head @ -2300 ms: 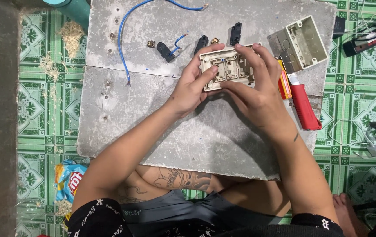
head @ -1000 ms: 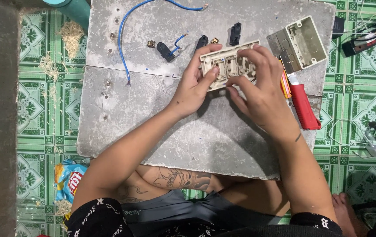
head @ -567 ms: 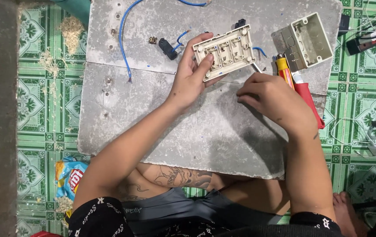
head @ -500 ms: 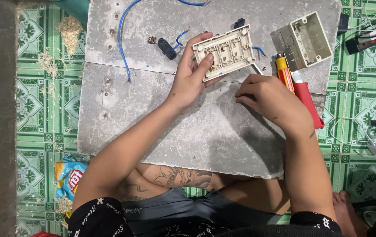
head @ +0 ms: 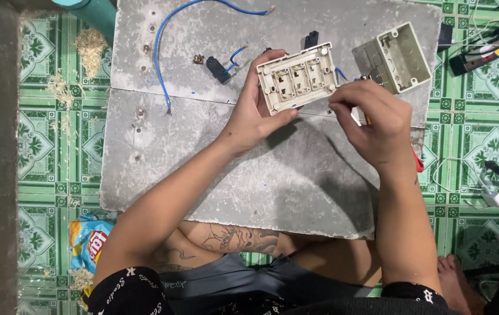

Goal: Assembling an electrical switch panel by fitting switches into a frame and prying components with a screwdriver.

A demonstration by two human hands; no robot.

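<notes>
A grey board, rough and scuffed, lies across a green patterned tile floor and takes up most of the view, with a seam running across it. On its far right corner sits a cream junction box, open side up, tilted at an angle. A long blue wire loops across the far part of the board, one bare end near the top edge and the other ending by the seam. A snack bag lies on the tiles beside the near left corner of the board.

The left hand holds a cream switch plate lifted over the board, back side up, so three module slots show in a row. The fingers are curled shut on it: the thumb presses the plate's near edge, and the fingertips wrap over the far left edge. The plate sits tilted, its right end higher in the view, just left of the junction box.

The right hand is curled loosely beside the plate's right end, knuckles up. Its fingertips meet close together at the plate's lower right corner; whether they pinch something small there cannot be told. A bit of a red and yellow tool peeks out from under this hand.

A small black module with a short blue lead lies on the board left of the plate, and next to it a tiny brass part.
</notes>
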